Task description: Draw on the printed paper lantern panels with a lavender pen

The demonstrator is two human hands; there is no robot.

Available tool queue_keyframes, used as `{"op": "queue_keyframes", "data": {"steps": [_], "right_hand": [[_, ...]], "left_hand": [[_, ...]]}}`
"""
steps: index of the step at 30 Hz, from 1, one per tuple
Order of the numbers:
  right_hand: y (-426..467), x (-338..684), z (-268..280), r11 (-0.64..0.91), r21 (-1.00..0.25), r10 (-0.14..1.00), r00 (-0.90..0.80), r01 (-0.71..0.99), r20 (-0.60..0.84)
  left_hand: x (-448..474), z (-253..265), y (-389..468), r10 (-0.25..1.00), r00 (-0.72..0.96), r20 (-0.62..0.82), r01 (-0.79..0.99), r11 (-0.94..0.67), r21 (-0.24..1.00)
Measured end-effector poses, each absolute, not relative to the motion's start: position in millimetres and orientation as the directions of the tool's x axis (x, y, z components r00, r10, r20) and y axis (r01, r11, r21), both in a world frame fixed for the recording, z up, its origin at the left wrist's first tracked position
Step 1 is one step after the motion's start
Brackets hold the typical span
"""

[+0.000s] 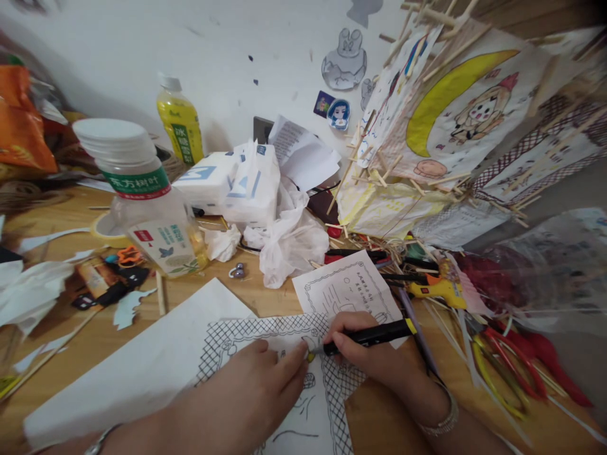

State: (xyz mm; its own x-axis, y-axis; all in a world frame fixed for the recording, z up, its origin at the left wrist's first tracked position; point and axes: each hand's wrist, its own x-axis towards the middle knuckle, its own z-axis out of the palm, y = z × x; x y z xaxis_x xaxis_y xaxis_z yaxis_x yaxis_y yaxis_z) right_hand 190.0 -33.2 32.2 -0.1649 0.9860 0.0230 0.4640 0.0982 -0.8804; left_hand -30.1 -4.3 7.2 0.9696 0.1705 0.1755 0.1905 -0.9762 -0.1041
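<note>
In my right hand (360,347) I grip a black marker (374,333) with a yellow end, its tip down on a drawing sheet (265,332). The sheet has a black crosshatched border, line drawings and a small yellow patch under the tip. My left hand (258,379) rests on this sheet, its index finger stretched out beside the marker tip and its other fingers partly hidden. Under the sheet's left side lies a blank white paper (156,360). A smaller paper with drawing and handwriting (351,284) lies just beyond my right hand.
Left stand a large clear bottle (147,196) and a yellow drink bottle (179,120). Tissue packs (251,183) and a plastic bag (291,237) sit at the back. A stick-framed paper lantern (455,120) leans at right, above a yellow glue gun (441,291) and scissors (509,360).
</note>
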Motion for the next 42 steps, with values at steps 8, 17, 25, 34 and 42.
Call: {"op": "queue_keyframes", "data": {"steps": [8, 17, 25, 34, 42], "right_hand": [[-33.2, 190.7, 33.0, 0.100, -0.864, 0.988, -0.155, 0.494, 0.026], [-32.7, 191.0, 32.0, 0.092, -0.871, 0.987, -0.158, 0.482, 0.016], [-33.4, 191.0, 32.3, 0.106, -0.873, 0.986, -0.163, 0.475, 0.031], [-31.8, 190.9, 31.7, 0.119, -0.871, 0.987, -0.152, 0.477, 0.051], [-32.2, 190.8, 30.2, 0.093, -0.888, 0.990, -0.134, 0.450, 0.036]], "left_hand": [[-28.6, 8.7, -2.6, 0.172, 0.967, 0.187, 0.192, -0.977, -0.094], [-27.8, 8.9, -3.9, 0.187, 0.967, 0.171, 0.203, -0.976, -0.081], [-30.5, 2.5, -3.9, 0.201, 0.962, 0.186, 0.214, -0.975, -0.055], [-28.7, 6.3, -3.1, 0.190, 0.969, 0.159, 0.204, -0.976, -0.075], [-28.0, 7.3, -2.7, 0.151, 0.974, 0.166, 0.171, -0.979, -0.112]]}}
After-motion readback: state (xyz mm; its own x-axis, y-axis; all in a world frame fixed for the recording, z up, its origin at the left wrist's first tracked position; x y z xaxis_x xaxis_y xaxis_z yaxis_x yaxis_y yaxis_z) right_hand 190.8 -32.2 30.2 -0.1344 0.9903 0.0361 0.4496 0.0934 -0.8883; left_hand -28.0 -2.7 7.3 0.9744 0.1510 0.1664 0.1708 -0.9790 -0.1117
